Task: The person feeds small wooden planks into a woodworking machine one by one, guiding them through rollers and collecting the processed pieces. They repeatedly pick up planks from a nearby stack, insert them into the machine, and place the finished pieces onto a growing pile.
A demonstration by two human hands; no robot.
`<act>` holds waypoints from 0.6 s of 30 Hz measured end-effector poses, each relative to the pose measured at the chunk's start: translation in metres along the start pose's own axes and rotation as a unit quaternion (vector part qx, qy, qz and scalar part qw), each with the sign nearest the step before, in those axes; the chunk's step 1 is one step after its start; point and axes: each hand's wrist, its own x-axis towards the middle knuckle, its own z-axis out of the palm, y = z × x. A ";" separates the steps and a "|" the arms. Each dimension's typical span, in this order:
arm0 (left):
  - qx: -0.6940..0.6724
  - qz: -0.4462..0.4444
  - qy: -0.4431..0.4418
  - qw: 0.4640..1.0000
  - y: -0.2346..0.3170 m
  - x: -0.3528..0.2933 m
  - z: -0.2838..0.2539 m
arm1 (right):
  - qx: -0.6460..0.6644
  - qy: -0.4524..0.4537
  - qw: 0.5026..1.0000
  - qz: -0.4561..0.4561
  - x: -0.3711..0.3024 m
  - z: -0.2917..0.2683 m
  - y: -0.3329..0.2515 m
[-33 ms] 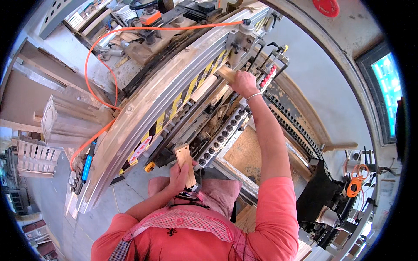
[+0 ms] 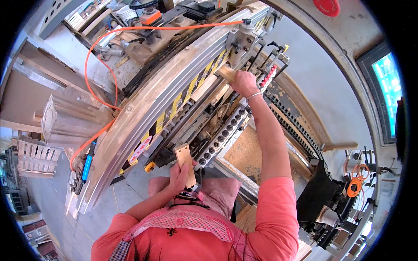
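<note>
My left hand is close to my chest and grips a short flat wooden block, held upright by its lower end. My right arm stretches far forward. My right hand holds a second small wooden block against the bed of a long woodworking machine, just beside its yellow-and-black striped guard. A row of round drill heads runs along the machine between my two hands.
An orange air hose loops over the machine's left side. A stack of wooden mouldings lies at left. A black motor unit with an orange coiled cable stands at right, below a lit screen. A red button sits at the top.
</note>
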 end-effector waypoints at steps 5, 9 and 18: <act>-0.032 0.005 0.021 0.999 -0.002 0.000 0.004 | 0.003 0.023 1.000 -0.012 0.001 0.005 0.003; -0.058 -0.010 0.039 0.998 0.003 0.000 0.008 | 0.014 0.015 1.000 -0.013 0.003 0.003 0.001; -0.070 -0.007 0.043 0.997 0.008 -0.004 0.005 | 0.018 0.006 1.000 0.000 0.005 0.004 0.000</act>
